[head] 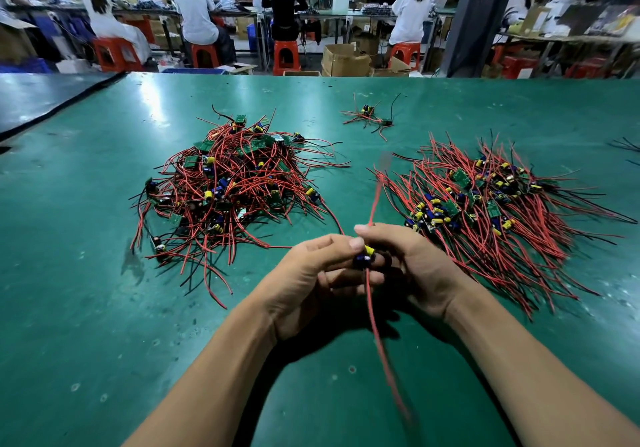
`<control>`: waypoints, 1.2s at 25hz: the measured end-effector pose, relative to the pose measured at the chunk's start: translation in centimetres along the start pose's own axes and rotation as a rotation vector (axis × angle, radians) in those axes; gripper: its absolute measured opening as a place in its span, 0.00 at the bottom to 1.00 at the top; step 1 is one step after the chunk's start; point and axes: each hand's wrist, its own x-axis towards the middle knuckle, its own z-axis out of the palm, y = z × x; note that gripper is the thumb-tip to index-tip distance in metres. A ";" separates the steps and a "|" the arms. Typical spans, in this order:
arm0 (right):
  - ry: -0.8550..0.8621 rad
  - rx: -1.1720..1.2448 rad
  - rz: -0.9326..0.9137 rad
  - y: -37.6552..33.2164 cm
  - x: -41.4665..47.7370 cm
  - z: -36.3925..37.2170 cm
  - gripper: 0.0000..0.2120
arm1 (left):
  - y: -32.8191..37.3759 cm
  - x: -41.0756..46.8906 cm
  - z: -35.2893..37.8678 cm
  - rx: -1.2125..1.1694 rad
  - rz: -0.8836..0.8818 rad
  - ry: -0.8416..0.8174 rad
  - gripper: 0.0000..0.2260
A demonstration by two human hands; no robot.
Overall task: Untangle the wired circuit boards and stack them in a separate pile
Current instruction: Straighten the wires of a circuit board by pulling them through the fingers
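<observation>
In the head view, a green table (86, 308) is seen across the middle and bottom of the frame. Two bare hands are held close together just above it, low in the middle.

One small board (364, 256) is pinched between them. A yellow part and a blue part can be seen on it. The left hand (311, 273) is curled, and its thumb is pressed on the board from the left. The right hand (415, 266) is curled too, with its thumb laid over the top of the board and its fingers tucked under. Both hands are closed on this one board, and nothing else is held.

A red wire (375, 329) hangs down from the board toward the bottom of the frame, where it is blurred. A second red wire (375, 200) goes up from the board toward the middle of the frame.

A big tangled pile (235, 183) of boards with red and black wires is seen left of the middle. Its wires are crossed every way. A tidy pile (491, 204) is seen at the right, with its wires laid mostly the same way. The held board is between the two piles, nearer the bottom.

A small bunch (369, 117) of boards and wires lies in the upper middle, apart from both piles.

Along the top of the frame, people (195, 13) in white caps are seated on red stools (285, 57) at long benches. Brown boxes (344, 60) are set on the floor near them
</observation>
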 end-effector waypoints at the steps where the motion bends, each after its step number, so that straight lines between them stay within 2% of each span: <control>1: 0.042 -0.029 -0.019 0.0 0.1 0.0 0.11 | -0.1 0.0 0.0 0.008 -0.010 -0.007 0.08; 4: 0.155 -0.106 -0.077 0.2 0.3 -0.4 0.12 | -0.2 0.1 -0.2 0.075 -0.028 0.008 0.08; 6: 0.189 -0.123 -0.107 0.4 0.4 -0.5 0.10 | -0.1 0.3 0.0 0.104 -0.044 0.042 0.07; 10: 0.183 -0.140 -0.121 0.7 0.6 -0.5 0.08 | -0.3 0.3 0.2 0.122 -0.028 0.124 0.07; 13: 0.155 -0.083 -0.110 0.8 0.8 -0.6 0.07 | -0.3 0.4 0.5 0.166 0.000 0.160 0.03; 17: 0.249 -0.078 -0.144 0.6 1.5 -1.2 0.10 | -0.2 0.1 0.6 0.232 -0.017 0.138 0.08; 22: 0.369 0.226 -0.098 -0.1 2.3 -2.5 0.11 | -0.2 0.3 0.8 0.302 -0.054 0.104 0.10; 24: 0.381 0.347 -0.081 -0.6 2.4 -2.9 0.13 | -0.2 0.3 1.0 0.310 -0.060 0.090 0.07; 30: 0.394 0.516 -0.014 -1.3 2.1 -3.5 0.16 | -0.4 0.3 0.8 0.264 -0.086 0.065 0.04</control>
